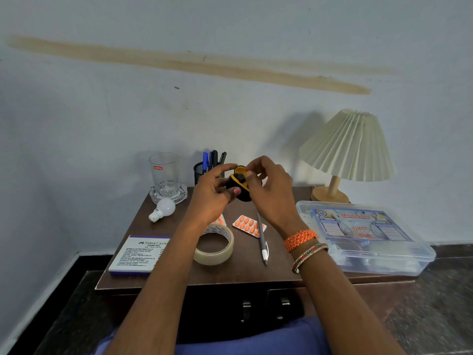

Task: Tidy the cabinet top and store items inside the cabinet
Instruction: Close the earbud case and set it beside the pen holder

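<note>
Here, both hands are raised above the worktop [256, 267], sharing one small black-and-yellow object [239, 184] that looks like a sharpener or a small case, though its exact kind cannot be told. The left hand [213, 196] cradles it from below and the side, fingers curled around its black body with the thumb pressing near the bottom. The right hand [268, 185] pinches at its yellow, partly lifted top with curled fingers. The object hangs in the air over the back middle of the worktop, just in front of a mesh pen holder [204, 171] with several pens.

On the brown surface below lie a roll of tape [217, 248], a strip of orange tablets [248, 225] and a grey pen [262, 239] just beside it. A stamp pad box [139, 254] sits at the front left. At the back left a glass tumbler [163, 172] stands in a glass dish, with a white bulb [162, 208] lying touching it. A clear first aid box [363, 237] fills the right side, and a pleated lamp [348, 149] stands behind it. Two cabinet handles [265, 307] show under the front edge.
</note>
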Demonstrator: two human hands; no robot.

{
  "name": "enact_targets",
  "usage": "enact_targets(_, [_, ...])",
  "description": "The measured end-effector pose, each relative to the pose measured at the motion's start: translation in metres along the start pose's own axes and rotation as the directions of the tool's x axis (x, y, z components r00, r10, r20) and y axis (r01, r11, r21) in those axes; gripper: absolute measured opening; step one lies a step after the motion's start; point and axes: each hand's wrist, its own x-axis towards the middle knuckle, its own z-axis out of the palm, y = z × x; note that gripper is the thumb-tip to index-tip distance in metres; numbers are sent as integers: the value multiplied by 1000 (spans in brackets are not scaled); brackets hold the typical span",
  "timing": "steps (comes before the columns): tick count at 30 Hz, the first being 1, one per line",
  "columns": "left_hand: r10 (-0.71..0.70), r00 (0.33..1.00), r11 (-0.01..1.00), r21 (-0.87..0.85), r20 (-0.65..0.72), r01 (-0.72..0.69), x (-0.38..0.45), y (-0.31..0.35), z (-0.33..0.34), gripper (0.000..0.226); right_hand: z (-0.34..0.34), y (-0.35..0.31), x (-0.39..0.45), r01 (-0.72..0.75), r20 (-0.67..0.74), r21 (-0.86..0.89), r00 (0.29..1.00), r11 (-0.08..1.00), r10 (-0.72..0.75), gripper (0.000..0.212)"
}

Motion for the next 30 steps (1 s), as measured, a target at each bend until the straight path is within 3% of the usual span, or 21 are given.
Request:
enact_targets(3, [-13, 1000, 1000, -26, -12, 13, -1, 3, -1, 53, 0, 5, 1, -36, -154, 26, 987, 999, 39, 13])
enact_targets(5, [-28, 1000, 998, -52, -13, 27, -2, 4, -1, 51, -2, 7, 3, -117, -178, 69, 976, 991, 128, 18])
enact_targets(7, [-46, 999, 995, -86, -11, 45, -2, 3, 0, 50, -5, 11, 5, -263, -70, 211, 956, 941, 283, 16])
enact_targets(11, [-83, 997, 990, -115, -5, 82, -1, 3, 0, 49, -7, 14, 3, -556, 273, 439, 831, 706, 485, 26])
enact_targets(15, [-101, 995, 983, -153, 22, 103, -1, 4, 0, 48, -6, 20, 4, -622, 327, 516, 778, 589, 536, 24])
enact_targets(20, [-111, 994, 981, -159, -12, 108, 0, 5, 0, 47, -9, 21, 5, -590, 362, 654, 793, 473, 489, 14])
enact_targets(25, [-118, 989, 982, -156, -85, 103, -1, 6, 0, 45, -8, 19, 5, -523, 344, 673, 847, 523, 405, 17])
enact_targets(30, [-164, 979, 978, -151, -121, 145, -2, 6, -1, 44, -2, 20, 5, -409, 227, 428, 912, 805, 342, 19])
